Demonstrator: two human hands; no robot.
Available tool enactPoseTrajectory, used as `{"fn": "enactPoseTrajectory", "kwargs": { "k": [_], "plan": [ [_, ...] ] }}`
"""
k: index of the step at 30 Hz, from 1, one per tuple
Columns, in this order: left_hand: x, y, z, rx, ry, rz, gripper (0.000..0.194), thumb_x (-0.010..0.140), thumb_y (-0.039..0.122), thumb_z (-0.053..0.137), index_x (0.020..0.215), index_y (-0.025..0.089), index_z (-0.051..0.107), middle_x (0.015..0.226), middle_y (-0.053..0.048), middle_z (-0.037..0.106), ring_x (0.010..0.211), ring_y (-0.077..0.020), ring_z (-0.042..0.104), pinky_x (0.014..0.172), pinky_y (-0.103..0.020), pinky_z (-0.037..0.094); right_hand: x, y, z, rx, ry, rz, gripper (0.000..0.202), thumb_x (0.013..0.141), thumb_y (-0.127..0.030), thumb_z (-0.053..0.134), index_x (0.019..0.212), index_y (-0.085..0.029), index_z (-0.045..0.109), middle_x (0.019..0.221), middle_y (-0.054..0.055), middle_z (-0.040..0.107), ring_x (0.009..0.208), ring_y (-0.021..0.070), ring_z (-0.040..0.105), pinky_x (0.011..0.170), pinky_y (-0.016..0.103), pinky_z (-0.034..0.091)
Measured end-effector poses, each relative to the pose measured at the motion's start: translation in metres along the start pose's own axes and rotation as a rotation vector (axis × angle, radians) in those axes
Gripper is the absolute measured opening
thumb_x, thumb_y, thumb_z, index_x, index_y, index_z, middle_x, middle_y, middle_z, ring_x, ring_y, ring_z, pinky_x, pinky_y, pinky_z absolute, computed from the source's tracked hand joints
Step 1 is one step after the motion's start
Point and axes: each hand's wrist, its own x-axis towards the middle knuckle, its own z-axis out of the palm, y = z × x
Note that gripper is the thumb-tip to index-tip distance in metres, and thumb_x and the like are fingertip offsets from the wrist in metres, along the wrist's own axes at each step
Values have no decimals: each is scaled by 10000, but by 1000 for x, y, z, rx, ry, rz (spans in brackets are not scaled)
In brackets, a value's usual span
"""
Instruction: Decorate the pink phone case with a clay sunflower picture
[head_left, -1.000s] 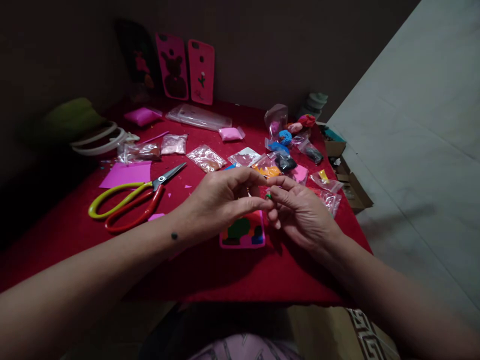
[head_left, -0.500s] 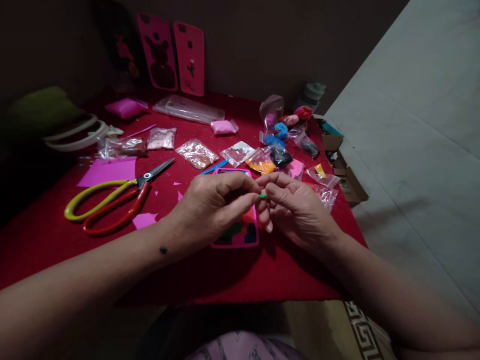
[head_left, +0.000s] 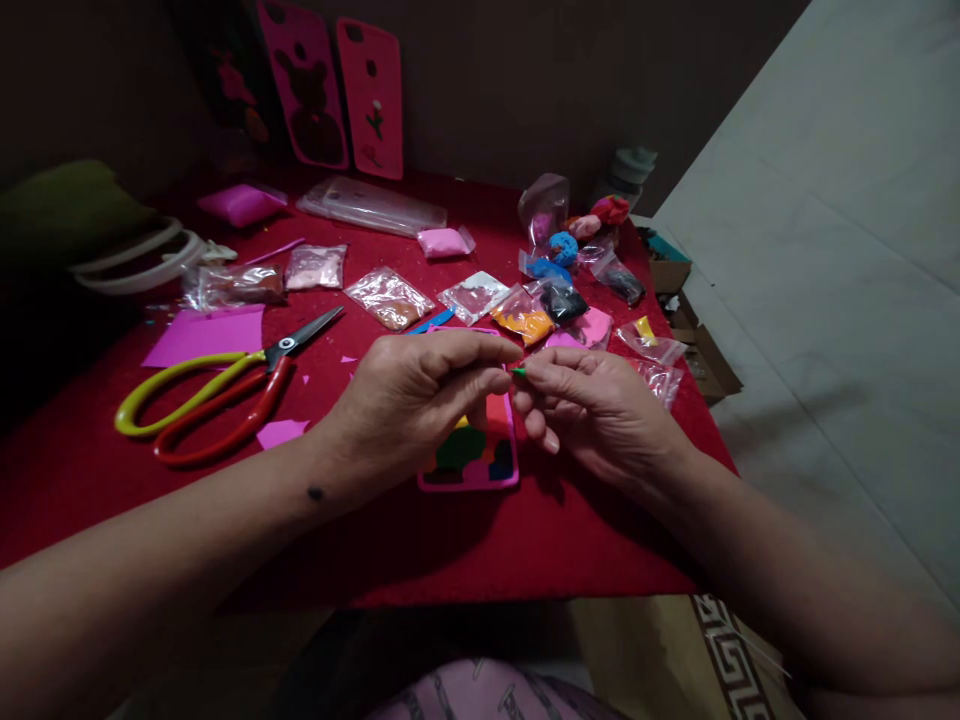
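Observation:
Between the thumb and index finger of my right hand (head_left: 592,400) is a small green piece of modelling clay (head_left: 519,372). My left hand (head_left: 427,395) hovers close beside it, thumb and index finger slightly apart, with no object visible between them. Below both hands lies a pink-framed phone case (head_left: 469,487) covered with green, red, yellow and dark patches. My left hand partly hides its upper portion. Behind the case, a blue tool (head_left: 433,321) shows only in part.
Scissors (head_left: 285,346) with yellow and red handles lie left, near pink sheet scraps (head_left: 281,433). Several clay bags, including an orange one (head_left: 523,318), spread across the red cloth (head_left: 360,560). Decorated phone cases (head_left: 370,100) stand against the wall. A bottle (head_left: 631,178) stands at the back right.
My left thumb and index finger have parted from the green clay, which stays in my right fingers. More of the phone case shows now. The view has shifted slightly.

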Motion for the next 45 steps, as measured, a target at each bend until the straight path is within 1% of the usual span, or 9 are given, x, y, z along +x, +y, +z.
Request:
{"fn": "enactPoseTrajectory", "kwargs": {
  "k": [5,8,14,18,21,26,30,37,45],
  "plan": [
    [2,0,-2,-71,19,-30,115,842,177,682,831,203,794,530,40,661,445,-67,556,446,-136,450,0,-1,-1,-2,-4,10,211,749,-290,812,730,-136,669,624,5,704,449,71,603,388,138,460],
    [3,-2,-3,22,-10,64,78,835,160,698,804,177,768,559,50,668,457,-61,552,439,-140,432,0,-1,-1,-32,-14,11,220,757,-297,812,731,-135,666,625,1,697,448,68,603,387,135,452],
    [1,-9,-2,435,31,336,75,895,186,684,848,176,741,719,12,749,561,-88,630,541,-183,460,-2,-1,1,-114,2,2,252,755,-333,824,736,-139,664,614,-10,682,448,63,595,382,125,435],
    [1,-13,-1,546,55,471,68,893,172,689,856,145,739,732,0,746,604,-100,649,567,-188,456,-4,0,1,-142,16,-7,252,725,-314,848,739,-145,662,607,-24,672,449,60,591,381,118,429],
    [0,-13,-1,595,66,552,78,891,153,686,838,116,729,712,-11,730,608,-103,648,551,-188,442,-4,-1,0,-162,17,-19,243,747,-323,836,735,-146,671,604,-21,676,445,60,592,374,117,424],
    [0,-11,-3,622,82,608,88,908,120,650,856,97,717,733,-23,728,654,-108,669,622,-178,478,-4,0,-1,-159,-14,-52,200,796,-308,798,742,-144,698,636,-7,697,466,55,602,386,113,432],
    [1,-14,-1,621,57,615,92,910,136,648,899,84,723,757,-37,737,640,-117,667,603,-198,477,-3,1,-2,-173,0,-52,188,798,-298,794,742,-148,696,628,-13,687,469,54,596,391,114,432],
    [-2,-13,-1,629,83,622,62,917,142,654,885,134,706,770,-18,751,704,-115,707,665,-174,513,-4,-1,1,-130,-4,-15,187,760,-277,817,751,-146,685,614,-19,677,461,56,593,385,115,418],
    [1,-14,0,628,53,664,121,929,142,603,868,85,691,727,-29,698,634,-117,659,572,-200,468,-3,2,1,-66,-27,15,186,733,-241,815,727,-144,657,592,-22,665,440,59,583,372,122,402]
  ]
}}
